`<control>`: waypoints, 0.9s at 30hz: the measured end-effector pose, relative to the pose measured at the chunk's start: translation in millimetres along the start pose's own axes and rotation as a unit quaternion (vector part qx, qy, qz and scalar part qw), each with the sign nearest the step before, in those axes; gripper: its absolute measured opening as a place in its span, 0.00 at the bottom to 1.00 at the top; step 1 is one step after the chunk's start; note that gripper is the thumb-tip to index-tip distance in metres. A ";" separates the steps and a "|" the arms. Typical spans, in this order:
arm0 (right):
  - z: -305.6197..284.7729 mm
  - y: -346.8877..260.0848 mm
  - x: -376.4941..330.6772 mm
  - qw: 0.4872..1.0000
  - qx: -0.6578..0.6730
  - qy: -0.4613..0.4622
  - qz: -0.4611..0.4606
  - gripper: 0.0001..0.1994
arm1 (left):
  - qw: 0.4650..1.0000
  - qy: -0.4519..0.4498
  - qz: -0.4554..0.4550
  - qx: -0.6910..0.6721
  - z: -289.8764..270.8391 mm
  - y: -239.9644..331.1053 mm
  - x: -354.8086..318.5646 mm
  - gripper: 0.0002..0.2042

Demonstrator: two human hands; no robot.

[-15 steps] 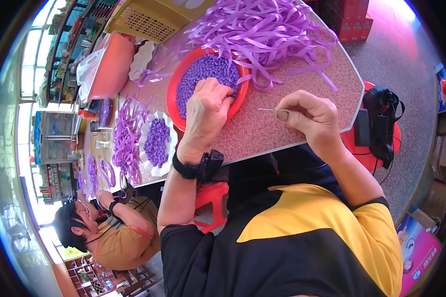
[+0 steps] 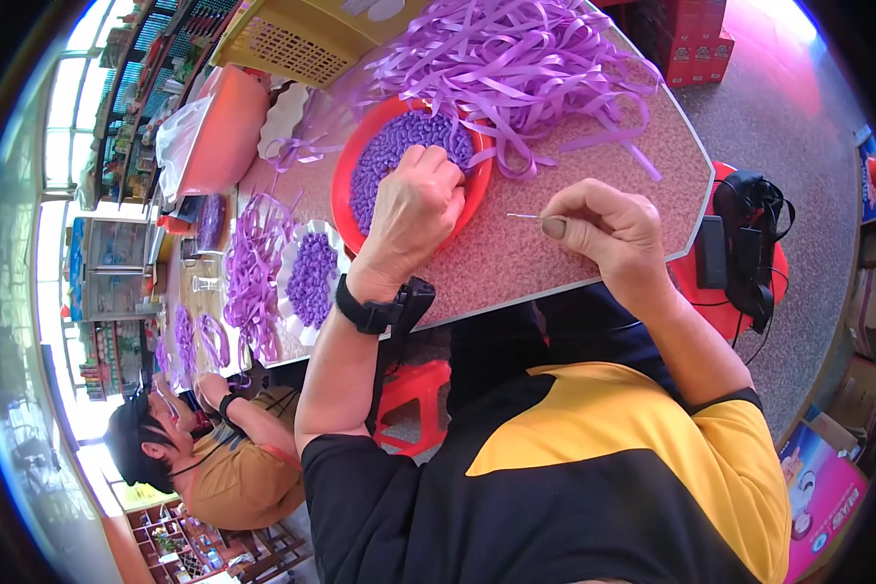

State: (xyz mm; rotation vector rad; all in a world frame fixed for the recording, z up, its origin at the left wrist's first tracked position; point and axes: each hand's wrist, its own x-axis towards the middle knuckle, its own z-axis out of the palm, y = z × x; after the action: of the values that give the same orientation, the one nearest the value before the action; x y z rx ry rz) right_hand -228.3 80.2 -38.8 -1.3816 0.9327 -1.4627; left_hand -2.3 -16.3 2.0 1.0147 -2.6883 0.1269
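My left hand [image 2: 417, 207] reaches over the near rim of a red bowl [image 2: 344, 185] full of small purple beads [image 2: 389, 154]. Its fingers are curled down at the beads, and whatever they hold is hidden. To the right, above the table, my right hand [image 2: 608, 229] pinches a thin metal needle [image 2: 524, 215] between thumb and forefinger. The needle points left toward the bowl, its tip apart from the beads. Behind the bowl lies a loose heap of purple ribbons [image 2: 526, 73], some touching the bowl's far rim.
A scalloped white dish [image 2: 334, 292] of purple beads and more ribbons [image 2: 253, 258] lie to the left. Beyond stand a yellow basket [image 2: 287, 49] and a pink-red basin [image 2: 229, 127]. A co-worker [image 2: 234, 467] sits at left. A red stool [image 2: 725, 297] with black gear is at right.
My left hand has shifted slightly and turned over the beads, its forearm and elbow swinging left. My right hand and the needle stay nearly still.
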 end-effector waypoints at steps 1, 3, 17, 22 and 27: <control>1.1 -0.9 0.1 1.000 0.003 0.001 0.003 0.03 | 0.999 0.026 -0.005 -0.027 1.3 -3.3 -1.7 0.03; 2.4 -1.5 0.4 1.000 0.005 0.002 0.005 0.02 | 0.997 0.053 -0.008 -0.055 -0.6 -4.0 -4.3 0.03; 32.6 -8.7 12.8 0.995 -0.085 -0.032 -0.039 0.12 | 0.449 0.173 -0.290 -0.827 -1.3 59.3 -42.4 0.09; 37.7 -8.3 11.6 0.989 -0.133 -0.036 -0.049 0.12 | 0.412 0.201 -0.292 -0.840 5.4 64.6 -46.6 0.08; 39.9 -7.3 10.2 0.987 -0.150 -0.035 -0.044 0.12 | 0.422 0.224 -0.300 -0.826 5.3 72.4 -47.4 0.08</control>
State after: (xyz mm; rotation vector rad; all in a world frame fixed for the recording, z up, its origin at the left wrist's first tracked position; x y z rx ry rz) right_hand -189.2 74.9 -24.9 -1.7013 1.0910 -1.3676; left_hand -17.1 67.3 -15.3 0.7210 -0.6882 -1.6654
